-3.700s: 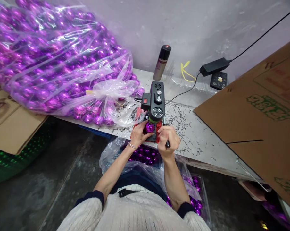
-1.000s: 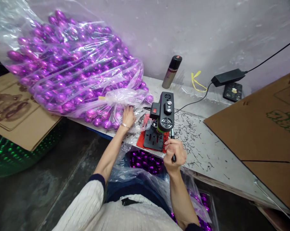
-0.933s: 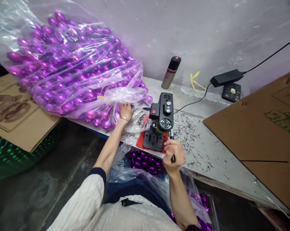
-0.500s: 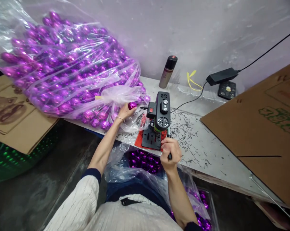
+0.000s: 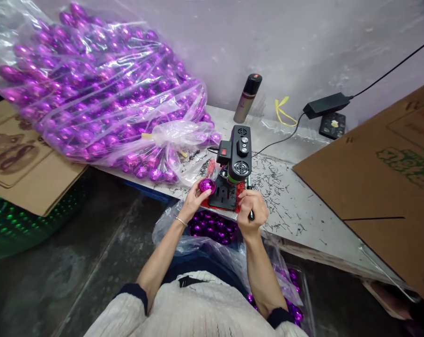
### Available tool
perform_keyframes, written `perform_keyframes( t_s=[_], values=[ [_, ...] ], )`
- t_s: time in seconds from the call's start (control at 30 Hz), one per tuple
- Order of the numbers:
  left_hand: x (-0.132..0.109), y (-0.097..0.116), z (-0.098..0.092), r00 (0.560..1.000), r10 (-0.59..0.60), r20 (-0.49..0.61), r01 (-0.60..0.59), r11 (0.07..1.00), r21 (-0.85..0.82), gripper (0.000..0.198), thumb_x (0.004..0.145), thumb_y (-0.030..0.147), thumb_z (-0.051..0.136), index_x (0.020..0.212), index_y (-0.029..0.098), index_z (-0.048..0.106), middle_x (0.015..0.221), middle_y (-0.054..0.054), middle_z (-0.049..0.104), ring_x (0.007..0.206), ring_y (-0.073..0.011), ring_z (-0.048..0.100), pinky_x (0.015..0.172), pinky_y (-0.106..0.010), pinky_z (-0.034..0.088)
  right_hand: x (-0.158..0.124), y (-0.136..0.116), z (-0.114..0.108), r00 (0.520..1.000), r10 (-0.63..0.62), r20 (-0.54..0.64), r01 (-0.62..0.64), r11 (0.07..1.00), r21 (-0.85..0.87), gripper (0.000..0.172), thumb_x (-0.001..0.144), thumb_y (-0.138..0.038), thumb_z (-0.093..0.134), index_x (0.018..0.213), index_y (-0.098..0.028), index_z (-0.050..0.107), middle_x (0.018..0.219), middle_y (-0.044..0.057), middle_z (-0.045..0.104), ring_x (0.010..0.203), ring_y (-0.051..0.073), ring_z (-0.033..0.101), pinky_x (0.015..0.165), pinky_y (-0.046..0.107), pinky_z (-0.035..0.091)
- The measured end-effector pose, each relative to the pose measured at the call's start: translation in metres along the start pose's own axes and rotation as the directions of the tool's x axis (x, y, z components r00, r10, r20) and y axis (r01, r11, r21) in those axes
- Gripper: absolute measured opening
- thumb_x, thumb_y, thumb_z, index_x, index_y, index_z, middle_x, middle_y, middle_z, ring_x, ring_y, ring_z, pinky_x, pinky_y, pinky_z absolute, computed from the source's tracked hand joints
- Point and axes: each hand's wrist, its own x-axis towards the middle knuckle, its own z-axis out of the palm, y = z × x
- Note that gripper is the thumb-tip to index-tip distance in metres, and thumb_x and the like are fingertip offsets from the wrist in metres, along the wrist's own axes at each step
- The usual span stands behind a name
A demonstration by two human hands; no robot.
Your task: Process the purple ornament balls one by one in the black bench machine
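Note:
Between the fingers of my left hand (image 5: pixel 193 200) is a shiny purple bauble (image 5: pixel 207 186), held just left of a small black bench machine (image 5: pixel 240 154). My right hand (image 5: pixel 253 211) is wrapped round the black handle of the machine's lever (image 5: pixel 251 215), at its right side. The machine's black slotted base (image 5: pixel 223 195) rests on a red sheet (image 5: pixel 240 188) at the table's front edge. Below that edge, more purple baubles (image 5: pixel 213 227) lie in an open clear plastic bag on my lap side.
A large clear bag of purple baubles (image 5: pixel 109 93) fills the table's left. Behind the machine stand a spray can (image 5: pixel 247 98) and a power adapter (image 5: pixel 327 105) with its cable. Small black scraps (image 5: pixel 273 187) litter the table (image 5: pixel 313 206). A cardboard box (image 5: pixel 383 173) borders the right.
My left hand has come away from the big bag towards me and to the right, bringing the bauble beside the machine's base. My right hand stays on the lever.

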Motion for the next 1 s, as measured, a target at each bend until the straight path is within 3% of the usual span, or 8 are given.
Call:
perform_keyframes(
  t_s=[0.2,0.3,0.37,0.53,0.63,0.73,0.87,1.0],
  values=[
    [-0.004,-0.004,0.009,0.982,-0.183,0.043,0.185,0.981,-0.055,0.074,0.081,0.05,0.08,0.145,0.029,0.051,0.116,-0.008,0.072,0.074,-0.015,0.074,0.061,-0.023,0.059,0.003,-0.001,-0.001,1.0,-0.017,0.008,0.017,1.0,-0.008,0.026,0.094,-0.008,0.047,0.074,-0.023,0.052,0.069,0.0,0.061,0.068,0.014,0.062,0.062,0.029,0.045],
    [-0.002,0.002,0.003,0.994,-0.104,0.041,0.108,0.989,-0.097,0.078,0.077,0.042,0.085,0.146,0.035,0.049,0.131,-0.007,0.067,0.099,-0.0195,0.076,0.083,-0.03,0.063,0.002,-0.001,0.0,1.0,-0.017,0.005,0.017,1.0,0.0,0.026,0.094,-0.008,0.047,0.074,-0.023,0.053,0.069,0.0,0.062,0.068,0.015,0.062,0.062,0.029,0.046],
    [0.001,0.004,-0.002,0.998,-0.061,0.024,0.064,0.987,-0.15,0.065,0.083,0.047,0.079,0.142,0.033,0.054,0.137,-0.007,0.065,0.112,-0.0221,0.072,0.095,-0.038,0.061,0.002,-0.001,0.0,1.0,-0.014,0.002,0.014,1.0,-0.001,0.026,0.095,-0.009,0.046,0.074,-0.023,0.053,0.069,0.0,0.062,0.068,0.015,0.062,0.062,0.029,0.046],
    [0.013,-0.001,-0.003,0.992,-0.084,-0.097,0.059,0.971,-0.23,0.052,0.085,0.047,0.077,0.131,0.026,0.065,0.127,-0.007,0.072,0.114,-0.0228,0.07,0.096,-0.042,0.061,0.008,-0.003,0.0,1.0,-0.011,-0.009,0.011,1.0,-0.023,0.027,0.097,-0.011,0.044,0.073,-0.023,0.05,0.068,0.0,0.06,0.066,0.014,0.061,0.061,0.029,0.046],
    [0.018,-0.008,0.005,0.99,-0.1,-0.094,0.079,0.974,-0.211,0.048,0.082,0.044,0.081,0.123,0.021,0.069,0.12,-0.007,0.074,0.109,-0.0216,0.071,0.097,-0.04,0.06,0.018,-0.005,-0.001,1.0,-0.002,-0.014,0.001,1.0,-0.024,0.028,0.098,-0.013,0.044,0.074,-0.023,0.049,0.067,0.0,0.06,0.064,0.013,0.06,0.06,0.029,0.046],
    [0.022,-0.014,0.012,0.992,-0.078,-0.103,0.062,0.987,-0.15,0.048,0.081,0.047,0.08,0.118,0.018,0.07,0.12,-0.01,0.074,0.111,-0.0231,0.071,0.1,-0.04,0.057,0.03,-0.005,-0.002,1.0,0.007,-0.014,-0.007,0.999,-0.033,0.029,0.1,-0.016,0.044,0.072,-0.024,0.049,0.066,-0.001,0.059,0.062,0.013,0.059,0.059,0.029,0.045],
    [0.025,-0.024,0.02,0.99,0.079,-0.119,-0.072,0.995,0.063,0.059,0.081,0.044,0.081,0.131,0.019,0.061,0.129,-0.012,0.071,0.121,-0.0239,0.068,0.109,-0.04,0.051,0.037,-0.005,-0.003,1.0,0.026,-0.007,-0.026,0.999,-0.044,0.03,0.101,-0.019,0.044,0.071,-0.023,0.048,0.064,-0.001,0.056,0.061,0.012,0.059,0.058,0.029,0.044],
    [0.026,-0.034,0.025,0.965,0.263,0.001,-0.244,0.891,0.383,0.057,0.086,0.047,0.076,0.133,0.019,0.058,0.131,-0.014,0.069,0.119,-0.0264,0.068,0.108,-0.043,0.052,0.035,-0.005,-0.005,1.0,0.012,0.002,-0.012,1.0,-0.023,0.029,0.1,-0.017,0.045,0.072,-0.023,0.049,0.065,-0.001,0.057,0.062,0.012,0.059,0.059,0.028,0.044]
  ],
)
